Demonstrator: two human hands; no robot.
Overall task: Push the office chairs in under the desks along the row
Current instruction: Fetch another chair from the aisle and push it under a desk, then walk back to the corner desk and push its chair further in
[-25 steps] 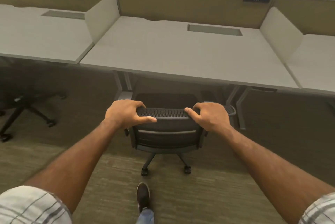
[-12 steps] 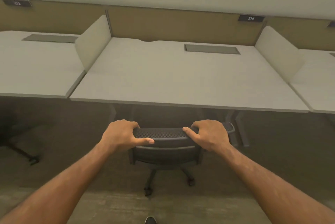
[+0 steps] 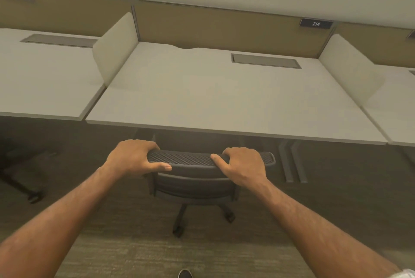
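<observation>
Both hands, left hand (image 3: 134,158) and right hand (image 3: 243,166), have fingers curled over the mesh-backed office chair (image 3: 193,176) just short of the worktop's (image 3: 224,102) near edge, where knuckles could get pinched or the armrest (image 3: 268,158) snag underneath.

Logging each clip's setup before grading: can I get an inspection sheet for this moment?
Surface: pale desk, top bare, closed cable hatch near the back.
Job's things: black office chair, seat hidden under the desk edge, backrest and wheels on the near side.
Clutter: nothing seen.
Grippers: left hand and right hand both closed on the backrest top.
Cables: nothing seen.
Surroundings: side dividers, number plate 214, neighbouring desk, another chair's base at left, carpet.
</observation>
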